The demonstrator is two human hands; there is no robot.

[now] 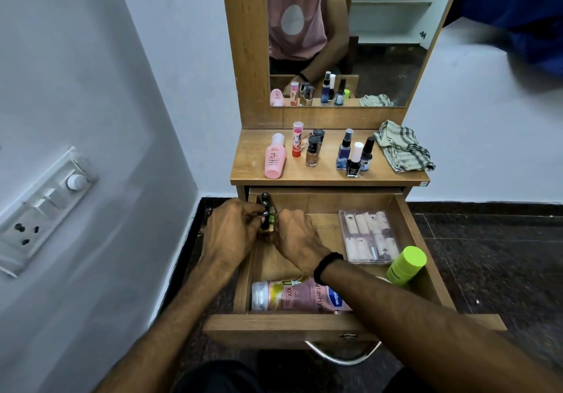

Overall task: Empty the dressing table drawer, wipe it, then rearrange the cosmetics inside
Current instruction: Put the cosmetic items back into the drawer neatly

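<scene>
The wooden drawer point(408, 225) is pulled open below the dressing table top. In its far left corner stands a row of small black tubes point(264, 206). My left hand point(233, 231) and my right hand point(294, 237) meet there, fingers curled round the nearest black and green tubes. A clear box of false nails point(367, 234) lies at the drawer's right side. Near the front right stands a lime green bottle point(406, 264), and a pink lotion bottle point(292, 296) lies along the front wall, partly under my right forearm.
On the table top point(329, 176) stand a pink bottle point(275, 158), a lip balm point(297, 138), several nail polish bottles point(313, 152) and a spray bottle point(345, 149). A checked cloth point(402, 150) lies at its right. A mirror point(380, 42) rises behind; a switchboard point(45, 206) is on the left wall.
</scene>
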